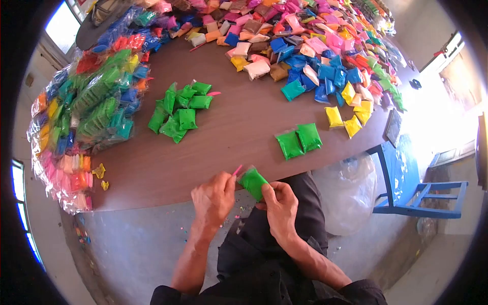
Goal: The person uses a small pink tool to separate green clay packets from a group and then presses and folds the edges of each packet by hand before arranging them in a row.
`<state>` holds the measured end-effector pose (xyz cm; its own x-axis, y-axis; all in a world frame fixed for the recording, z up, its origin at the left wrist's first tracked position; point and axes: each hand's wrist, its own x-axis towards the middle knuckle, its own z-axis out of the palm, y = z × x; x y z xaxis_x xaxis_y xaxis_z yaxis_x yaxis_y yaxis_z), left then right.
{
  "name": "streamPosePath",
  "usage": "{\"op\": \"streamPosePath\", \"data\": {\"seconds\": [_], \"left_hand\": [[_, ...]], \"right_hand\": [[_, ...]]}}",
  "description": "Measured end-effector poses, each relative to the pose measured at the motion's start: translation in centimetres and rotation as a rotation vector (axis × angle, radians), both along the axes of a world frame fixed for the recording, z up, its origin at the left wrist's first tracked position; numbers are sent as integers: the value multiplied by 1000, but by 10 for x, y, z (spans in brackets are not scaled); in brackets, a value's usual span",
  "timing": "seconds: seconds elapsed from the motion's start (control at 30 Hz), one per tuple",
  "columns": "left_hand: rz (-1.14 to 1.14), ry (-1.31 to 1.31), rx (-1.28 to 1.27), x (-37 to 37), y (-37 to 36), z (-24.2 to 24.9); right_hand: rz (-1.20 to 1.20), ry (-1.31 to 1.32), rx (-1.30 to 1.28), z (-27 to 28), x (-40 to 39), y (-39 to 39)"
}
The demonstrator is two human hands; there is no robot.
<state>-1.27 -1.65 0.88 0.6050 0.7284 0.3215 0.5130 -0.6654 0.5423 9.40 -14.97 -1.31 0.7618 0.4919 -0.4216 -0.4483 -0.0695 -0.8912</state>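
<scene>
My right hand pinches a small clear packet with green filling between thumb and fingers, just beyond the table's near edge. Closed in a fist, my left hand is beside the packet's upper left end. A thin pink stick pokes out of that fist, its tip near the packet. Two more green packets lie side by side on the table, ahead of my right hand. Farther left is a loose group of several green packets, with a pink piece at its edge.
Packets of many colours cover the far side of the brown table. Bundled bags of packets are stacked at the left. A dark phone-like slab rests at the right edge, near a blue chair and a clear plastic bag.
</scene>
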Motion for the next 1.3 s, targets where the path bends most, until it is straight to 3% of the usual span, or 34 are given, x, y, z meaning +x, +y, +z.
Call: {"op": "streamPosePath", "data": {"seconds": [0.17,0.27,0.4,0.53,0.63,0.77,0.9,1.1,1.3], "left_hand": [[-98,-27,-152,-2,-11,13],[-153,-44,-84,1,-20,5],[-12,-3,-25,-9,-9,1],[-159,-66,-79,-14,-30,8],[-166,25,-42,-21,-35,-8],[17,-77,22,-24,-1,-8],[106,-151,-42,-28,16,-7],[142,-200,-81,-28,33,-17],[165,-249,-40,-27,34,-22]], "right_hand": [[-3,139,117,-8,2,-2],[-10,270,153,-7,3,-2],[-14,367,172,-3,5,-4],[-29,445,218,-5,3,-2],[-17,460,208,-3,5,-3],[-12,416,172,-3,9,-8],[-84,113,264,20,23,-11],[-204,-1400,-59,41,97,4],[-41,-1650,-243,25,111,24]]}}
